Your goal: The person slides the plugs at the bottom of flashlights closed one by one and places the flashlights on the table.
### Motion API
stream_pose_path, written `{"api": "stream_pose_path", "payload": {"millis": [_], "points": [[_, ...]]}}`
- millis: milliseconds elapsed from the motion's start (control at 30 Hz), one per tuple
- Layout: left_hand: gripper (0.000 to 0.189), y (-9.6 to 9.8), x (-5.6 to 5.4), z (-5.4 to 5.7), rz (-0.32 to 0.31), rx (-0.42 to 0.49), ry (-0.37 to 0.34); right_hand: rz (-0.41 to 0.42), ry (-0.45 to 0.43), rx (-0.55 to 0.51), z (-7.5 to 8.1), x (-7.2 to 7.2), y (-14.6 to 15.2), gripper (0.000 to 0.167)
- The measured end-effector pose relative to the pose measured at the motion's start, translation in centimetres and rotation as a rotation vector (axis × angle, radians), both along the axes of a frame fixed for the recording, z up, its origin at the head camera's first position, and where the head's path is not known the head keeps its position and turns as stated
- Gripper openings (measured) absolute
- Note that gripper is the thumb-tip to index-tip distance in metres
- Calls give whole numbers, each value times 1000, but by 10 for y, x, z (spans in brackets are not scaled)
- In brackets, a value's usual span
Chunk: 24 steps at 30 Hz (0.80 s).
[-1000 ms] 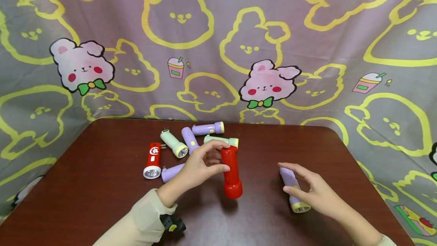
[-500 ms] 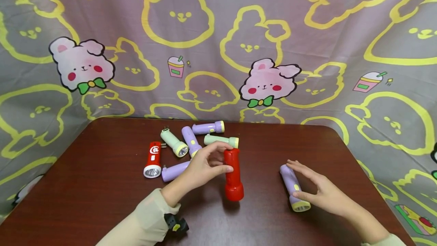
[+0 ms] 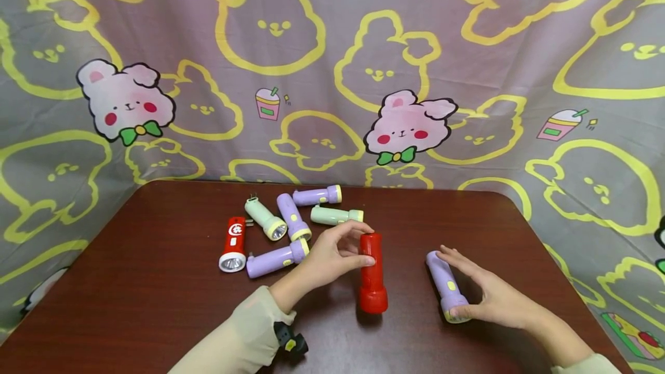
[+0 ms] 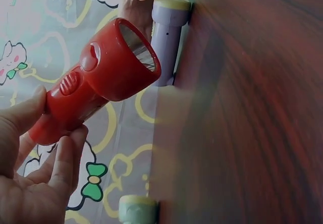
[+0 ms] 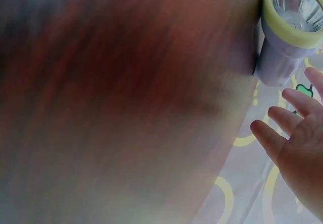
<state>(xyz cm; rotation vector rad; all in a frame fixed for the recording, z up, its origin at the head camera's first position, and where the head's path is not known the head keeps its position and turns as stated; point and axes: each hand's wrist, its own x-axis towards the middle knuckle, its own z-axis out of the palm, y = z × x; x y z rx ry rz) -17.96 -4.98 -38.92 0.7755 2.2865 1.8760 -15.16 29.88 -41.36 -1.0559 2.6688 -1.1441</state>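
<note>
My left hand (image 3: pixel 332 255) pinches a red flashlight (image 3: pixel 373 281) by its handle end, thumb on one side and fingers on the other. Its wide head points down, just over the table; in the left wrist view the lens and ribbed switch of the red flashlight (image 4: pixel 108 65) show. To the right, a purple flashlight (image 3: pixel 445 281) with a yellow rim lies on the table, lens toward me. My right hand (image 3: pixel 493 296) is spread loosely beside it, thumb near the rim. In the right wrist view, the fingers (image 5: pixel 272 138) are relaxed next to the purple flashlight (image 5: pixel 282 57).
Left of centre lie a red flashlight with a white rim (image 3: pixel 234 244), a green flashlight (image 3: pixel 265 218) and several purple ones, one purple flashlight (image 3: pixel 277 258) right by my left wrist. Another green flashlight (image 3: pixel 332 215) lies behind. A patterned cloth (image 3: pixel 322 85) hangs behind the brown table (image 3: pixel 130 305).
My left hand has carried the red flashlight rightward and slightly toward me, uncovering more of the purple flashlight behind the wrist. My right hand has shifted slightly, its thumb lower toward the rim.
</note>
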Motion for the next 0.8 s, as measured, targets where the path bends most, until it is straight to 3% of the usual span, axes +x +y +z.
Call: {"api": "stream_pose_path", "payload": {"millis": [333,800], "points": [[43,25,-4,-8,-42,-52,-43,-21,-12,60,-1,0,-1,95],[41,51,-12,-20,-27,-97,-67,-86,14,203,0,0,-3,95]]}}
